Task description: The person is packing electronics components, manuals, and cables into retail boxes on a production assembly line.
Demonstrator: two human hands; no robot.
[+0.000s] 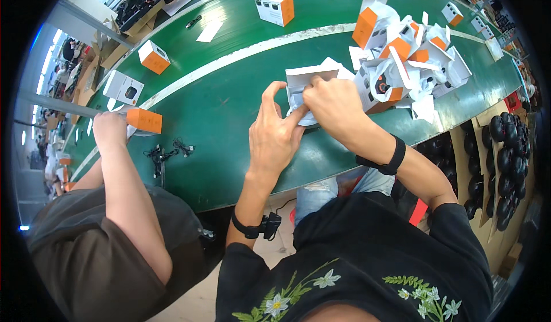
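Observation:
A small white box (297,80) with a raised flap lies before me at the middle of the green table. My left hand (272,135) grips it from the left, thumb toward the front and fingers bent along the side. White wrapping (307,119) shows at the near side of the box. At the opening, my right hand (333,103) has its fingers curled and pressed down; its fingertips and whatever they hold are hidden.
Right of my hands is a pile of opened white-and-orange boxes (399,47) with wrapping and dark round items. Closed boxes (274,6) stand farther across the table (229,110). At left, a co-worker's hand (110,130) is at an orange-sided box (144,121), near black cables (166,155). Black headphone-like items (508,167) hang at right.

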